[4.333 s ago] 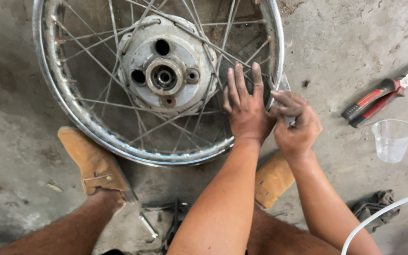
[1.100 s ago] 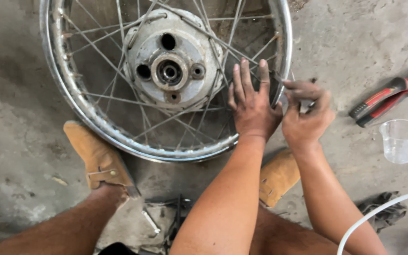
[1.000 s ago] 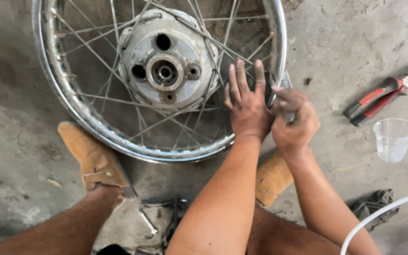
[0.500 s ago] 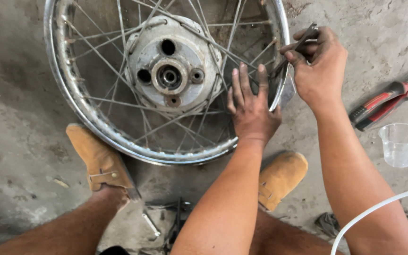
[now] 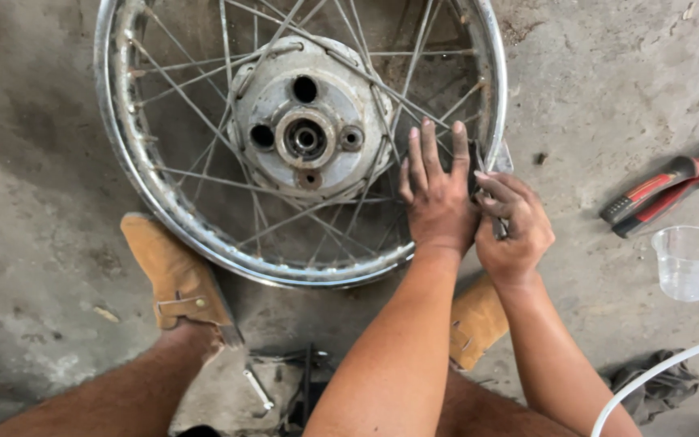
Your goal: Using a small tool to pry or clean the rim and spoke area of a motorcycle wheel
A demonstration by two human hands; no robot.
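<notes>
A spoked metal wheel (image 5: 163,202) with a grey hub (image 5: 309,121) lies flat on the concrete floor. My left hand (image 5: 438,194) rests on the spokes near the right side of the rim, palm down and fingers spread. Just beside it, my right hand (image 5: 515,222) is closed around a small metal tool at the rim; most of the tool is hidden by the fingers. The two hands touch each other.
Red-and-black pliers (image 5: 657,190) lie on the floor at the right, with a clear plastic cup (image 5: 689,263) below them. A dark rag (image 5: 649,384) and a white hose (image 5: 665,372) sit at the lower right. My tan shoes (image 5: 175,275) flank the wheel's near edge.
My right hand, raised to the upper rim half a second ago, has come back down beside my left hand. My left hand has stayed on the spokes.
</notes>
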